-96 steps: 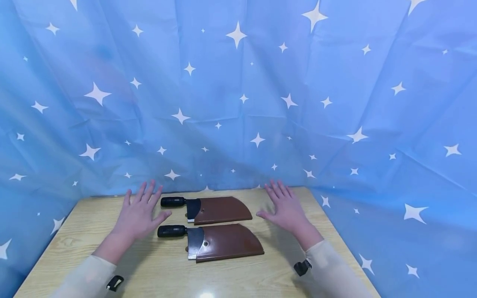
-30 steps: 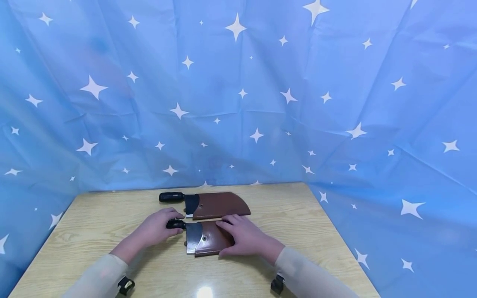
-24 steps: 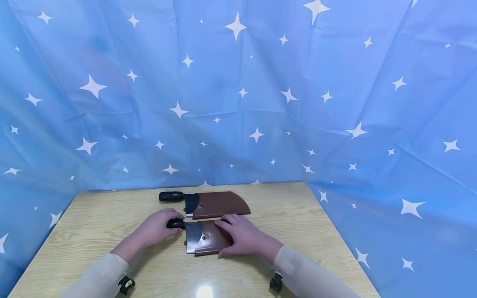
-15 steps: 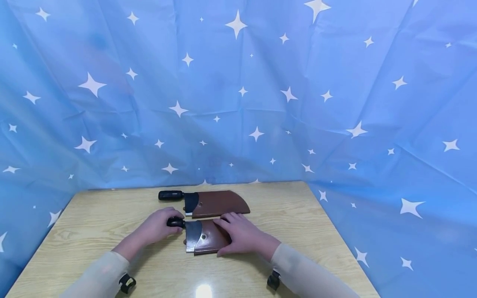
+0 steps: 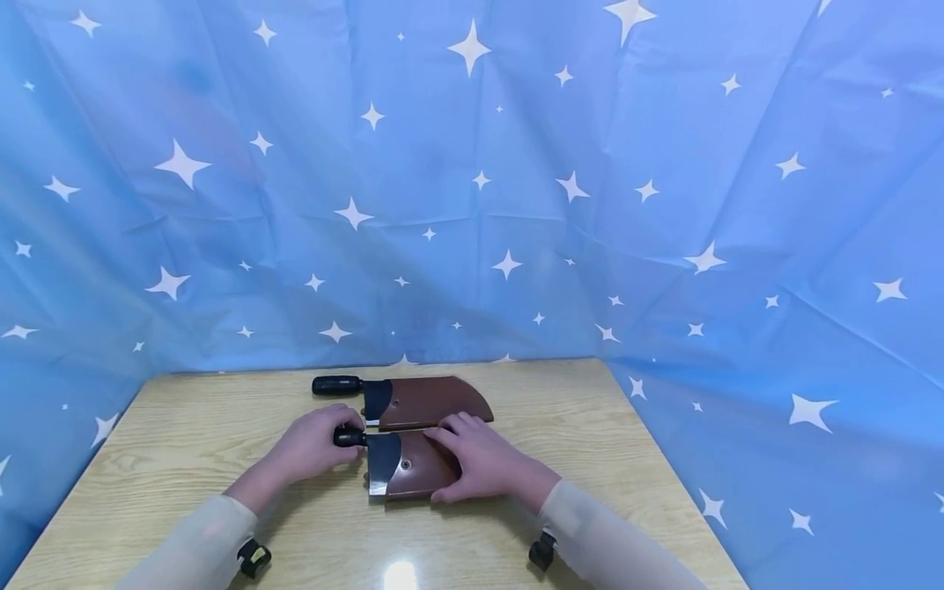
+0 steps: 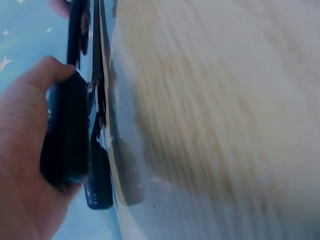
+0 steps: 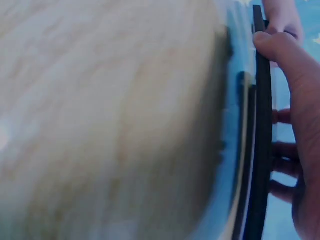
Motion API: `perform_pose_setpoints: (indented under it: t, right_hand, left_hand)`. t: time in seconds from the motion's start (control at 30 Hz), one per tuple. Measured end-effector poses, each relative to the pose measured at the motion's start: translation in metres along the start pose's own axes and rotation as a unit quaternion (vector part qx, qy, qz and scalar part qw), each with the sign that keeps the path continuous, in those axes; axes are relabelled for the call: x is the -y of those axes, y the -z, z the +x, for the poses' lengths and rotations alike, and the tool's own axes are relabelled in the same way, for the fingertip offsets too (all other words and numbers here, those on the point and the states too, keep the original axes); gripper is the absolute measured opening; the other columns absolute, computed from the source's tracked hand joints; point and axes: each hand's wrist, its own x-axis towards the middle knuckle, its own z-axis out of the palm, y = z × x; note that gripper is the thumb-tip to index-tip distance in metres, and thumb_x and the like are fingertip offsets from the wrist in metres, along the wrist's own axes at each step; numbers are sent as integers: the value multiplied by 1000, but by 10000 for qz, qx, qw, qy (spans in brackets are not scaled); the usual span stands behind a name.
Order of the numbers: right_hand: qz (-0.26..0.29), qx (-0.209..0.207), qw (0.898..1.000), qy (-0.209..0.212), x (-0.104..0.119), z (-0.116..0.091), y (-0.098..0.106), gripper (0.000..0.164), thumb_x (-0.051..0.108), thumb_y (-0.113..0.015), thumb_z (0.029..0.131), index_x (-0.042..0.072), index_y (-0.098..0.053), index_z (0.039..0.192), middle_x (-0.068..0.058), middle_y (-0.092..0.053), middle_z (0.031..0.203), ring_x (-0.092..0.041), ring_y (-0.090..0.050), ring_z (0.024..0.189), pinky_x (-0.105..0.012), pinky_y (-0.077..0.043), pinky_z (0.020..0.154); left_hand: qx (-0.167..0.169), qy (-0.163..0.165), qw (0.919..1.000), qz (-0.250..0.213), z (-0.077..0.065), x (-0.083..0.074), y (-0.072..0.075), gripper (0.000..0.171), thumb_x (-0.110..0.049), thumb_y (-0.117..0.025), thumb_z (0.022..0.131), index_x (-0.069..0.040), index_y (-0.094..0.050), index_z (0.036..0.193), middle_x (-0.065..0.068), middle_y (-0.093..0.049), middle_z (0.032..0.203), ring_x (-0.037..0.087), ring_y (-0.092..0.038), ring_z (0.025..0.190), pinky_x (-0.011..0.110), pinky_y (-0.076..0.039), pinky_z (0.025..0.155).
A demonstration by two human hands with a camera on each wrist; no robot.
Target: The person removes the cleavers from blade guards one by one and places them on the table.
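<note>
Two cleavers in brown sheaths lie one behind the other, handles to the left. My left hand (image 5: 308, 444) grips the black handle (image 5: 348, 437) of the near cleaver, fingers curled round it. My right hand (image 5: 483, 463) holds the near sheath (image 5: 424, 469) across its right end, hiding that end; in the right wrist view the thumb presses one edge of the sheath (image 7: 263, 130). A strip of bare blade (image 5: 379, 475) shows between handle and sheath. In both wrist views the held cleaver hangs close over the table. The far cleaver (image 5: 435, 400) lies just behind it.
The pale wood-grain table (image 5: 199, 442) bears both cleavers. A blue cloth (image 5: 413, 164) with white stars hangs behind it and along its sides. Small black devices (image 5: 254, 557) sit at both wrists.
Both hands were spread open beside the cleavers, then came in and took hold of the near one's handle and sheath. Since half a second ago that cleaver has tilted and risen slightly.
</note>
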Motion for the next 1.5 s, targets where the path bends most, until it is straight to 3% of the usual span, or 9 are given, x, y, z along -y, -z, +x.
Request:
perform_pose_setpoints:
  t: [0.3, 0.5, 0.7, 0.9, 1.13, 1.5]
  right_hand:
    - [-17, -216, 9997, 97, 2, -5, 19, 105, 82, -76, 85, 23, -48, 167, -1, -54, 152, -18, -50, 137, -43, -41, 121]
    - [79, -334, 9993, 137, 4, -4, 24, 105, 80, -77, 87, 23, -45, 169, -2, -51, 157, -20, -48, 142, -45, -40, 123]
    - [117, -242, 9996, -15, 10, -2, 27, 122, 81, -85, 78, 19, -38, 172, -5, -48, 164, -26, -45, 150, -50, -34, 127]
    - [76, -211, 9997, -63, 15, 0, 26, 118, 83, -80, 81, 17, -40, 171, -5, -52, 158, -25, -49, 146, -51, -37, 125]
    - [143, -231, 9992, -290, 16, 1, 28, 119, 81, -83, 80, 23, -38, 173, -2, -51, 158, -22, -47, 146, -49, -35, 127]
    - [58, -261, 9994, -225, 8, -6, 24, 120, 81, -83, 80, 18, -40, 172, -6, -52, 157, -26, -48, 145, -49, -35, 127]
  left_hand:
    - [-357, -504, 9971, -441, 0, -2, 9, 32, -20, -93, 82, -35, -73, 101, -21, -67, 101, 7, -66, 92, 39, -58, 85]
    - [-440, -298, 9953, -809, 0, 0, 13, 33, -15, -94, 83, -33, -76, 103, -19, -70, 104, 7, -67, 94, 35, -58, 83]
    - [-417, -116, 9944, -964, -2, -1, 15, 31, -16, -94, 84, -31, -78, 106, -15, -73, 105, 10, -69, 93, 35, -58, 82]
    - [-409, -173, 9968, -663, -2, -7, 22, 31, -19, -94, 81, -31, -78, 104, -17, -71, 103, 10, -67, 92, 39, -57, 84]
    - [-341, -265, 9982, -411, 2, -12, 31, 31, -21, -94, 81, -33, -77, 104, -20, -68, 101, 10, -66, 94, 43, -56, 89]
    - [-393, -438, 9974, 421, 4, -18, 20, 32, -31, -92, 85, -27, -79, 114, -17, -66, 107, 12, -65, 93, 45, -57, 86]
